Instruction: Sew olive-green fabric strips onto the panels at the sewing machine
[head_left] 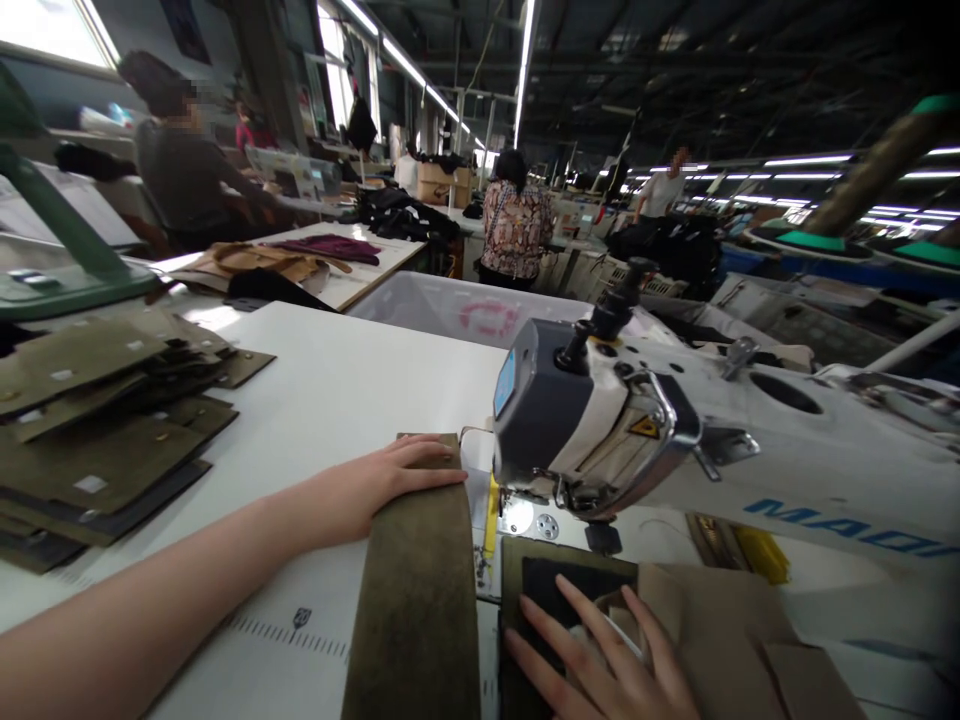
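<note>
My left hand (409, 475) lies flat, fingers stretched out, on the far end of a long olive-green fabric piece (420, 610) left of the needle area. Fingers spread, my right hand (600, 650) rests on a dark fabric patch (551, 585) with an olive border. Something thin and white shows between its fingers. Brown fabric pieces (727, 620) lie to the right of that hand. Just beyond both hands stands the head of a sewing machine (577, 420), with a yellow strip (491, 515) beside its needle plate.
Stacked olive fabric pieces (112, 430) lie at the left of the white table (315, 380). A green stand (67, 240) rises behind them. Past the table's far edge is a pale plastic bin (427, 305). Several people work farther back, one in a patterned top (514, 225).
</note>
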